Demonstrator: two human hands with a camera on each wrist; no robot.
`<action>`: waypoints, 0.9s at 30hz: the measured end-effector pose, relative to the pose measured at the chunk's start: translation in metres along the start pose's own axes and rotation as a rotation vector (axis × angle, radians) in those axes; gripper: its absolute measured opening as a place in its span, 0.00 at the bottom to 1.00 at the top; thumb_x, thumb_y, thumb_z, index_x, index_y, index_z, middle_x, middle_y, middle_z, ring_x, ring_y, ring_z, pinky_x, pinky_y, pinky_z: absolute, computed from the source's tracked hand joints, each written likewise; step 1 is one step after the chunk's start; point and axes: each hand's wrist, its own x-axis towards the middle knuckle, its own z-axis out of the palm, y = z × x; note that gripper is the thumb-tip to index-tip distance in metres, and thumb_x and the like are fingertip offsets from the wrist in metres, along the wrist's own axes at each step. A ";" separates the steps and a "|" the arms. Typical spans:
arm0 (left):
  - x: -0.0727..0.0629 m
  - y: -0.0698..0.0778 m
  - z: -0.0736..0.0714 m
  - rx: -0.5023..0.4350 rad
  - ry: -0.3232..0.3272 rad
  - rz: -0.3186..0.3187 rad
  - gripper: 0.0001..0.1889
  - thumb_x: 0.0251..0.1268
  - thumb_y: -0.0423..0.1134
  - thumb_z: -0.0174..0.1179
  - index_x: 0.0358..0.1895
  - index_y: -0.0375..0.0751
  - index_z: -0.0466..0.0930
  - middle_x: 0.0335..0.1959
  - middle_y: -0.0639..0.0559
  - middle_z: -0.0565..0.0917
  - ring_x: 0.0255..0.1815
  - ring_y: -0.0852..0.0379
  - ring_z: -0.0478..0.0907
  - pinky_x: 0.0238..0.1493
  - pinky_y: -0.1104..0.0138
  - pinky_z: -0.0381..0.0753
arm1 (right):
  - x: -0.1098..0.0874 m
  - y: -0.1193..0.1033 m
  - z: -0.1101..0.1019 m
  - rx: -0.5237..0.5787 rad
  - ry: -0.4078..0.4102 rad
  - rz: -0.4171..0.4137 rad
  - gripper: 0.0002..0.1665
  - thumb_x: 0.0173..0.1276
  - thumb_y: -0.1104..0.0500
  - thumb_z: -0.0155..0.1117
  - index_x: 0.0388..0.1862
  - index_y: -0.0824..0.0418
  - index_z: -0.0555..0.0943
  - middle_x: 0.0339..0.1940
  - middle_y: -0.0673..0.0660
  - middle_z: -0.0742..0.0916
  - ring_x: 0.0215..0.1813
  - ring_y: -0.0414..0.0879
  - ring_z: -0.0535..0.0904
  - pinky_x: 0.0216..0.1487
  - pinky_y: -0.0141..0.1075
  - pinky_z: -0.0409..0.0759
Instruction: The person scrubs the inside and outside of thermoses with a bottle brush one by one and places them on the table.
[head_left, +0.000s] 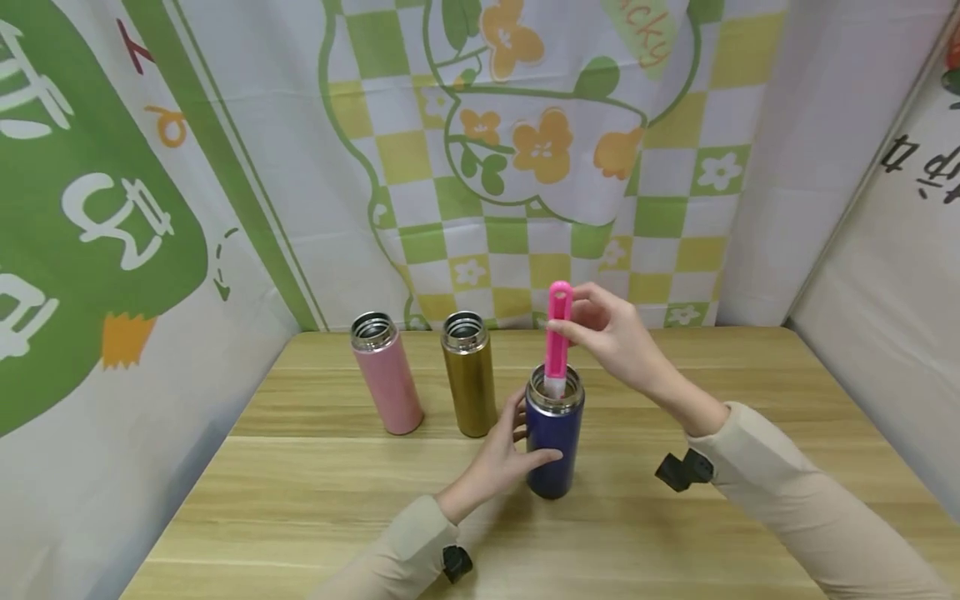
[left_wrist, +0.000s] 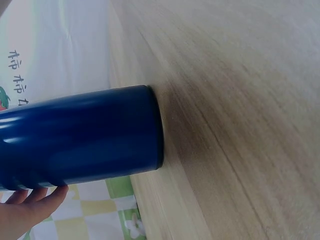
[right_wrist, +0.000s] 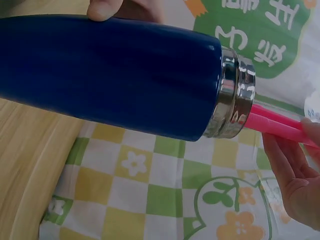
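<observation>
A dark blue thermos bottle (head_left: pixel 553 450) stands upright and lidless on the wooden table, its steel mouth facing up. My left hand (head_left: pixel 504 454) holds it round the side, thumb across the front. Above the mouth, my right hand (head_left: pixel 611 333) pinches the pink handle of a bottle brush (head_left: pixel 557 333) between thumb and fingers. The brush's lower end is down inside the bottle, hidden by the steel neck. In the right wrist view, the pink handle (right_wrist: pixel 280 127) runs straight into the steel neck (right_wrist: pixel 232 95). The bottle's base (left_wrist: pixel 154 127) meets the table in the left wrist view.
A gold thermos bottle (head_left: pixel 470 383) and a pink one (head_left: pixel 390 383) stand lidless to the left of the blue one. Printed cloth (head_left: pixel 510 242) hangs behind the table's back edge, with more cloth on both sides. Small black devices are strapped at both wrists.
</observation>
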 end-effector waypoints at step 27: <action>-0.003 -0.018 0.013 -0.109 0.100 -0.043 0.42 0.43 0.28 0.67 0.63 0.38 0.52 0.57 0.38 0.66 0.57 0.44 0.65 0.58 0.53 0.63 | -0.014 0.009 -0.001 0.038 0.061 -0.015 0.11 0.57 0.67 0.61 0.39 0.67 0.74 0.31 0.62 0.83 0.32 0.43 0.81 0.34 0.36 0.79</action>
